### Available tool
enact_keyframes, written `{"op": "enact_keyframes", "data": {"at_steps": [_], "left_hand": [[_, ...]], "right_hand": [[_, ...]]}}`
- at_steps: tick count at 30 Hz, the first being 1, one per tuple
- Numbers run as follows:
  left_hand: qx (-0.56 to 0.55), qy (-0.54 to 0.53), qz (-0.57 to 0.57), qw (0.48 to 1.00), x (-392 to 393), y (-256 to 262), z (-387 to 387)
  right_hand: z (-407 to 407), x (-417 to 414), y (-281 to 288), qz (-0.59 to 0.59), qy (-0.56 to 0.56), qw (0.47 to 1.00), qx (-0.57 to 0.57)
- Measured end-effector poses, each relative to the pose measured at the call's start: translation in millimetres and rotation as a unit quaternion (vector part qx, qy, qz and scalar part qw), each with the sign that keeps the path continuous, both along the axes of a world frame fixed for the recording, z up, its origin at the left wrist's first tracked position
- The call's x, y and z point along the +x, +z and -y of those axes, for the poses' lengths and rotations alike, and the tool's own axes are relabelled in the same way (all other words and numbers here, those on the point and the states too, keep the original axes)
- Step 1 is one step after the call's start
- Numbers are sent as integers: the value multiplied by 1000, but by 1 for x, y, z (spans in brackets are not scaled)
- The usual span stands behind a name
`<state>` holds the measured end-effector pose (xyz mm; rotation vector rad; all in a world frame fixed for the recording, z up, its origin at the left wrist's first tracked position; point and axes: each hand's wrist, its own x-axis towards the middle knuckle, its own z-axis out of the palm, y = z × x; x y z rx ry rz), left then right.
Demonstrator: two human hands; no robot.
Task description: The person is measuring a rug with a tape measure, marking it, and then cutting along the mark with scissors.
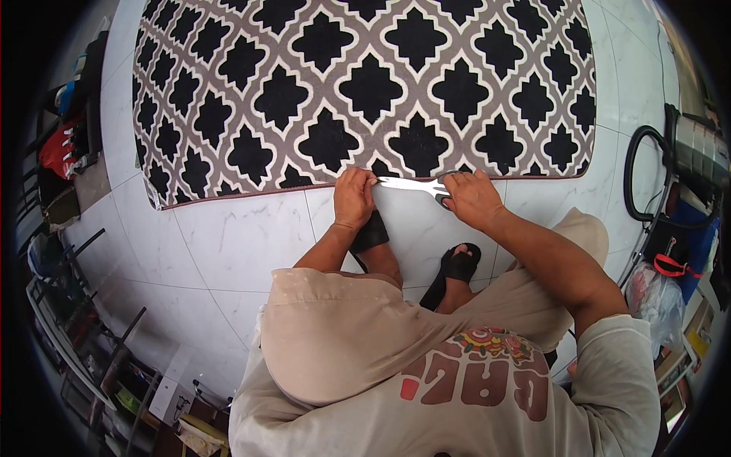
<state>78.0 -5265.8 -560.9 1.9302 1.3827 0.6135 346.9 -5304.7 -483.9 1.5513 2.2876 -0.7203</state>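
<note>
A patterned rug (371,88) in black, grey and white lies on the floor in front of me, its near edge finished with a reddish-brown binding (245,196). My left hand (355,197) is at that edge, thumb and fingers pinched together on it; any loose thread in the pinch is too small to see. In my right hand (473,200) is a pair of scissors (406,184) with bright blades and dark grey handles. The blades lie along the rug's edge and point left, their tips right by my left fingertips. I cannot tell whether the blades are parted.
Pale marbled tiles (251,240) surround the rug. My feet, in black sandals (460,263), are just below my hands. At right stand a vacuum cleaner (699,145) with a black hose (631,171) and a clear plastic bag (657,300). Metal-framed furniture (74,348) lines the left side.
</note>
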Motion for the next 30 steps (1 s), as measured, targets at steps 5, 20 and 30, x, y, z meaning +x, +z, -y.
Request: {"op": "enact_keyframes", "data": {"at_steps": [5,20,30], "left_hand": [[-40,-9,7,999,-3,-1,0],[-352,494,198,770,-146,133,51],[-440,521,300,668,-201,191,71]], "right_hand": [[-2,1,1,9,-9,999,-36],[-107,-33,91,-127,-243,959,-69],[-130,-71,95,-143,-217,959,-110]]}}
